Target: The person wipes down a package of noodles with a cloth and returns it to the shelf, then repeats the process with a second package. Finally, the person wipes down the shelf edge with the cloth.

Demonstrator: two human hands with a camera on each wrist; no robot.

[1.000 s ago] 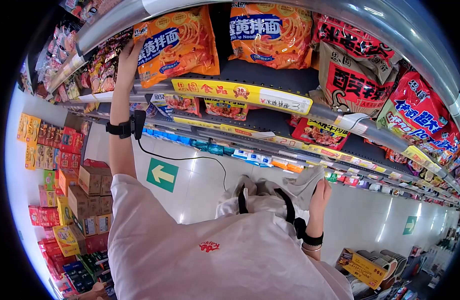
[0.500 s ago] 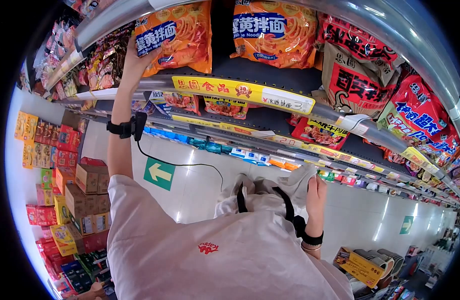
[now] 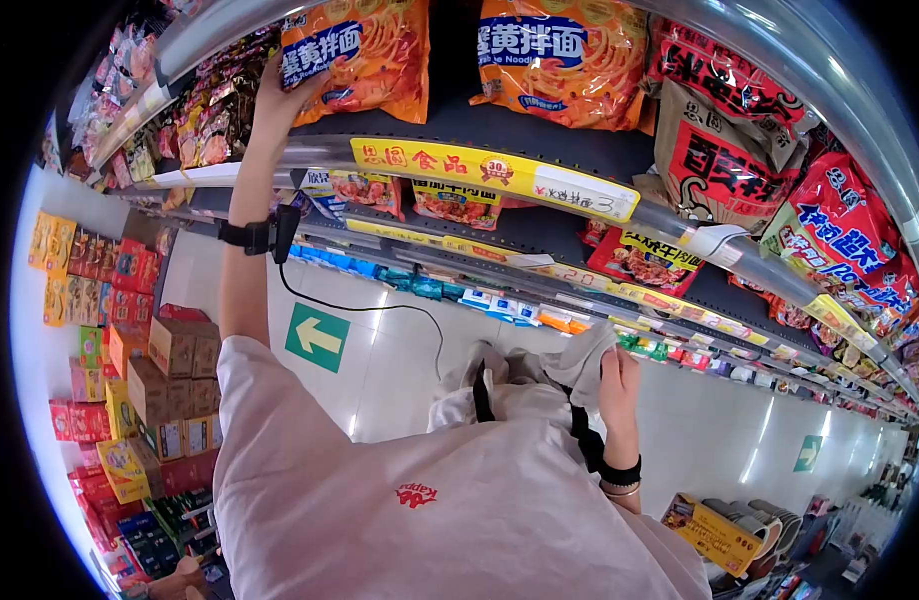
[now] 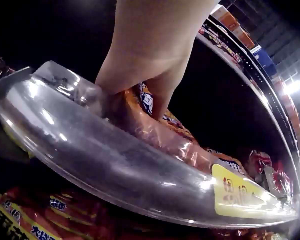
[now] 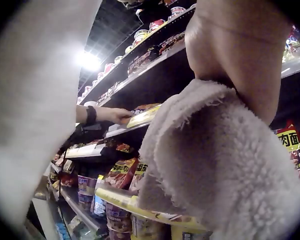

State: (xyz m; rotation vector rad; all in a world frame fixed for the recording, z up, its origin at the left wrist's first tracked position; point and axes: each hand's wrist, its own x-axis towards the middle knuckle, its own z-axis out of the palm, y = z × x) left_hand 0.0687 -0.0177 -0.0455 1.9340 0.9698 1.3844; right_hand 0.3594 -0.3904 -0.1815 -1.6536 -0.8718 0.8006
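Observation:
My left hand [image 3: 278,102] is at the left side of an orange bag of noodles [image 3: 370,75] on the upper shelf. Its thumb lies across the bag's front and the fingers go behind the edge, gripping it. Seen from the left wrist, the hand [image 4: 145,65] reaches over the clear shelf lip, its fingertips partly hidden by the bag. Low in front of the body, my right hand [image 3: 620,385] holds a grey, fluffy cloth [image 3: 578,366]. In the right wrist view this cloth [image 5: 215,165] hangs down from the hand.
A second orange noodle bag [image 3: 563,65] stands right of the first, with brown and red packets [image 3: 725,150] beyond. A yellow price strip [image 3: 490,175] runs along the shelf edge. Lower shelves hold more packets. Stacked cartons [image 3: 175,375] stand on the floor at left.
The left hand has moved the noodle bag back from the shelf's front edge, and it sits straighter. The right hand has shifted slightly left with the cloth.

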